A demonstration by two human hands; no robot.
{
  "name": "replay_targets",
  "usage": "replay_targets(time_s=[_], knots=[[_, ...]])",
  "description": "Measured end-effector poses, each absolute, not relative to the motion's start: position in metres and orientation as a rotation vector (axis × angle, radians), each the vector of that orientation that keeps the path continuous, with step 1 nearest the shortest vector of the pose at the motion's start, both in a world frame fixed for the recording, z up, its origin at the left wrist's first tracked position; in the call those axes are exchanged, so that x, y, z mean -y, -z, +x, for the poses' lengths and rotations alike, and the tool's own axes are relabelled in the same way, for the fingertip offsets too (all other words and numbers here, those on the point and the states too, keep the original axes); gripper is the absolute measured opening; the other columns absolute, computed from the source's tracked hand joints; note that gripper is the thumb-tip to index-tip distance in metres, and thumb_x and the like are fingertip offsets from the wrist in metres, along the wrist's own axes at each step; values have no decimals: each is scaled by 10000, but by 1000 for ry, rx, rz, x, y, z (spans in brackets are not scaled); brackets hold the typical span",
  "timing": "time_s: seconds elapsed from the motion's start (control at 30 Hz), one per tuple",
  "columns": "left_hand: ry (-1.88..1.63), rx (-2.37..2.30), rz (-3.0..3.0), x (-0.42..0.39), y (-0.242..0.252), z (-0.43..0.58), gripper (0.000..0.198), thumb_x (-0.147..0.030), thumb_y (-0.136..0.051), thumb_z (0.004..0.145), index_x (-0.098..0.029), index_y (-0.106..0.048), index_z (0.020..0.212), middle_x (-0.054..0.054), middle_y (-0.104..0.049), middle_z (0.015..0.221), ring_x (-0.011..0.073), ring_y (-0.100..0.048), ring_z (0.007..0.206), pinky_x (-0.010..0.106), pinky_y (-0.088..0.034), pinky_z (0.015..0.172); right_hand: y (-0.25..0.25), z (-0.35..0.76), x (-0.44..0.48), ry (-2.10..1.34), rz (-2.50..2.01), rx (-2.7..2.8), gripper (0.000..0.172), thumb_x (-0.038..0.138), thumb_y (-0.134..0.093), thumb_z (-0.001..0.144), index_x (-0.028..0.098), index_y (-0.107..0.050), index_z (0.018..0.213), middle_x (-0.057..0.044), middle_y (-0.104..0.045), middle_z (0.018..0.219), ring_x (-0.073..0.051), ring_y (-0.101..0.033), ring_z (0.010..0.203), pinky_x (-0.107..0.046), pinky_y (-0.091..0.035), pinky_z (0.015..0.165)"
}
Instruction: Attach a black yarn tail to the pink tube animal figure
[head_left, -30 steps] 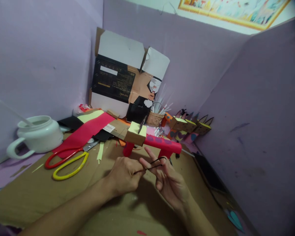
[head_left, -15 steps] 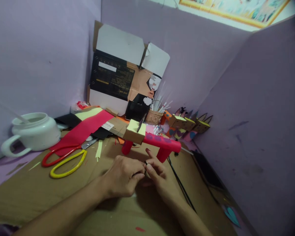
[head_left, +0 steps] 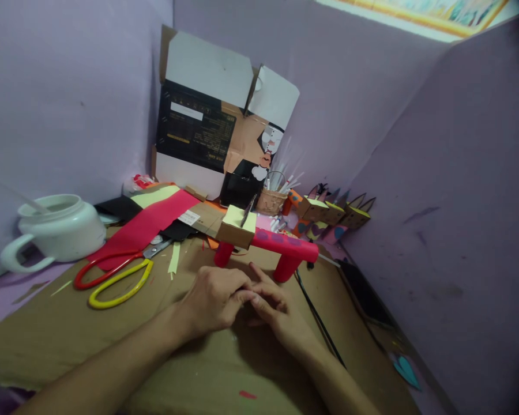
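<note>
My left hand is closed, its thumb and forefinger pinched against the fingertips of my right hand. The right thumb presses toward its curled fingers, while one finger stretches forward. A small black strip showed between the fingertips earlier; the fingers now hide it. Just beyond the hands stands a red paper animal figure with purple spots, tube legs and a cardboard box head topped in pale yellow. Left of my hands lie large scissors with one red and one yellow handle.
A cardboard sheet covers the work surface. A white pot stands at left near red paper. An unfolded box leans on the wall. Behind are a basket and box-headed figures. A black cord lies right.
The fingertips have drawn closer together, and the small black strip between them has gone out of sight. The whole view has shifted slightly.
</note>
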State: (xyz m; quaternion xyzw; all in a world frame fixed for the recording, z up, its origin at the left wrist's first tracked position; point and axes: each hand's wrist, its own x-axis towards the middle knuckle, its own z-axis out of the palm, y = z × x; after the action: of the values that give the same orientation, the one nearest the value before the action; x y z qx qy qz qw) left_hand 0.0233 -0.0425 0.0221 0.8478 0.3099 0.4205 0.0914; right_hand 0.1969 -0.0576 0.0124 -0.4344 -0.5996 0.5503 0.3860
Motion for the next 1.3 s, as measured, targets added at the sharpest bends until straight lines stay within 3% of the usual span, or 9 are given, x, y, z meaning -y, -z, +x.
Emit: replay_targets(time_s=[0.1,0.23,0.37,0.47,0.67,0.87,1.0,1.13,1.3], knots=[[-1226,-973,2428,43,-24,23,147,-191,-548,844,-159,-624,723,-22,-656,634,87,-583,570,203,-361,568,-12,197,58,-1428,-1061,1519,355,516,-680,742,198,-733,889,-111,-287,1531,-378,-317,1365,-321,-598,597],[-1182,-1034,2293,41,-28,23,131,-200,-567,846,-175,-635,737,-49,-657,623,60,-579,551,165,-380,566,-12,197,58,-1555,-1005,1364,287,480,-730,708,199,-711,765,-83,-462,1411,-374,-252,1388,-298,-607,597],[-1151,-1043,2215,38,-28,20,157,-189,-540,859,-198,-648,744,-52,-677,674,62,-607,626,159,-407,635,-16,200,57,-1722,-914,1145,259,424,-780,676,191,-673,710,-65,-570,1259,-302,-538,1177,-251,-607,537],[-1143,-1067,2191,37,-26,18,169,-189,-543,836,-189,-648,704,-28,-673,679,88,-599,646,199,-395,655,-22,202,58,-1786,-848,1062,229,372,-776,701,176,-657,708,-50,-526,1324,-225,-641,1004,-225,-604,496],[-1151,-1129,2037,35,-28,20,165,-220,-533,787,-182,-644,671,18,-659,723,146,-566,730,271,-374,718,-32,204,61,-1872,-743,976,209,327,-770,717,172,-630,718,-34,-426,1445,-237,-676,986,-192,-588,417],[-1010,-1038,1629,29,-30,28,217,-351,-513,758,-175,-546,636,-21,-541,571,99,-465,508,229,-352,531,-30,205,60,-1864,-653,965,186,314,-733,761,178,-606,761,-38,-407,1473,-241,-691,982,-176,-583,401],[-975,-922,1398,26,-27,36,259,-417,-552,699,-173,-480,652,-13,-563,597,87,-484,528,218,-368,549,-29,206,58,-1852,-599,939,156,308,-679,813,191,-579,786,-43,-422,1470,-220,-696,977,-147,-563,384],[-938,-888,1269,25,-23,43,212,-348,-587,635,-178,-461,652,-42,-534,542,77,-482,464,223,-385,522,-31,205,58,-1819,-590,940,181,314,-679,806,199,-541,778,-58,-416,1477,-222,-688,1002,-120,-541,375],[-925,-920,1310,28,-18,49,136,-286,-583,601,-165,-551,654,-72,-454,446,75,-400,390,207,-311,419,-32,204,58,-1798,-567,913,192,306,-697,788,210,-531,771,-39,-420,1475,-245,-641,1099,-107,-540,393]])
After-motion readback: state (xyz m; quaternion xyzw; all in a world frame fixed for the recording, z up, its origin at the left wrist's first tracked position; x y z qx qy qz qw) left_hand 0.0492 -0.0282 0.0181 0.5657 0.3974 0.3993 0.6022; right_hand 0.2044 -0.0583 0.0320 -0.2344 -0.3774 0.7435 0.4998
